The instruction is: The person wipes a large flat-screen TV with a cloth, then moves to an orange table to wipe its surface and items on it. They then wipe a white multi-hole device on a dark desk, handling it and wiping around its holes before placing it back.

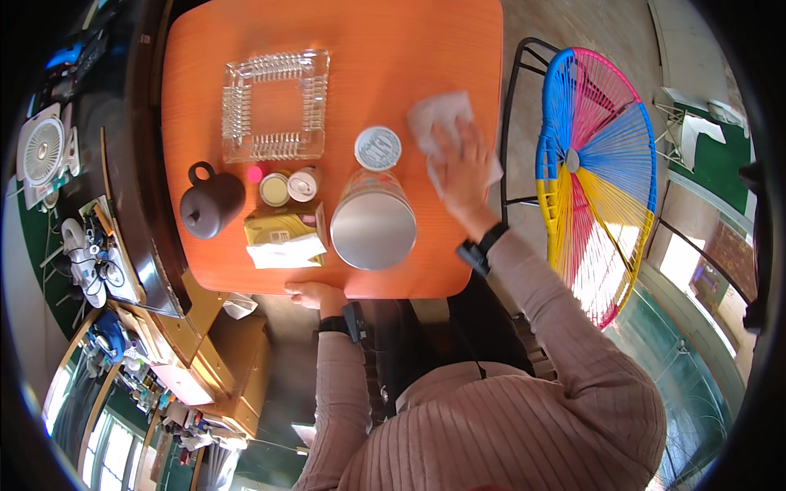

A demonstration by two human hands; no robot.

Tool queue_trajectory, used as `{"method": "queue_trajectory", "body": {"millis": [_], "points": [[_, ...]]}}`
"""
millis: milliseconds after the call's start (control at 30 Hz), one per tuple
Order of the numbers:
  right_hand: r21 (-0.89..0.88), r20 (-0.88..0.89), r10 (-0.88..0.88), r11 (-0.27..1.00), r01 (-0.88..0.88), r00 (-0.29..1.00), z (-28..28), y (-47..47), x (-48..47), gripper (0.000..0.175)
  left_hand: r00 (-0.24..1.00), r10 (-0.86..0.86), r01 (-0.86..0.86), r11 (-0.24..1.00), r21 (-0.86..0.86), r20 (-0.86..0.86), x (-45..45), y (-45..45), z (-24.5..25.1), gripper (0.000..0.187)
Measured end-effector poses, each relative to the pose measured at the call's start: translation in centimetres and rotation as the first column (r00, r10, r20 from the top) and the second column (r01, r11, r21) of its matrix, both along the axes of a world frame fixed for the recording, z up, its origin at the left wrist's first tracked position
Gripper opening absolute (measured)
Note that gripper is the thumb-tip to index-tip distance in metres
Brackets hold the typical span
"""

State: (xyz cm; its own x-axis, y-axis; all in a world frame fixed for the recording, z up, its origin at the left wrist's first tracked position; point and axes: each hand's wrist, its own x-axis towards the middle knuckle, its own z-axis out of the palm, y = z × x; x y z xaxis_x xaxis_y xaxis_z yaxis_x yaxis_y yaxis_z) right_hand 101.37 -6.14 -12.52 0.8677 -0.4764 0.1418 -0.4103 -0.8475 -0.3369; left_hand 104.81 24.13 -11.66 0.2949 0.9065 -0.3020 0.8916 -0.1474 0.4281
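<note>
My right hand (463, 175) presses flat on a white cloth or tissue (439, 116) lying on the orange table (362, 80), near its right side; the hand is slightly blurred. My left hand (313, 294) rests at the table's near edge with nothing seen in it. Between the hands stands a large metal-topped canister (373, 230), with a small round tin (377, 148) just beyond it. Left of the canister lies a yellow tissue pack (285, 236), a white tissue sticking out. Beyond that pack are two small cans (274, 189), (303, 184) and a pink cap (258, 172).
A clear ribbed glass tray (233, 119) lies at the table's far left. Nearer, a dark lidded pot (212, 202) with a loop handle stands by the left edge. Right of the table is a multicoloured corded chair (595, 141). A dark desk (144, 245) adjoins the left side.
</note>
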Motion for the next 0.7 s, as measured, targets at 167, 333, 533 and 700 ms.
{"method": "queue_trajectory", "body": {"millis": [167,333,533,700], "points": [[0.154,-0.091,0.074,0.986,-0.059,0.993,1.9,10.2,-10.1,0.053,0.993,0.084,-0.067,0.979,-0.192,0.08,-1.0,2.9,-2.9,0.079],[0.23,-0.066,0.492,0.854,-0.467,0.868,2.9,10.2,-16.1,0.054,0.966,0.058,0.059,0.898,-0.435,0.251,-3.6,6.2,-4.8,0.082],[0.144,-0.161,0.181,0.977,-0.159,0.97,2.8,9.7,-15.1,0.058,0.94,0.119,0.131,0.737,-0.663,0.318,-7.5,8.6,-1.1,0.072],[0.189,-0.046,0.487,0.861,-0.471,0.872,3.6,16.6,-11.9,0.061,0.955,0.21,0.025,0.65,-0.759,0.212,-10.4,11.2,0.9,0.064]]}}
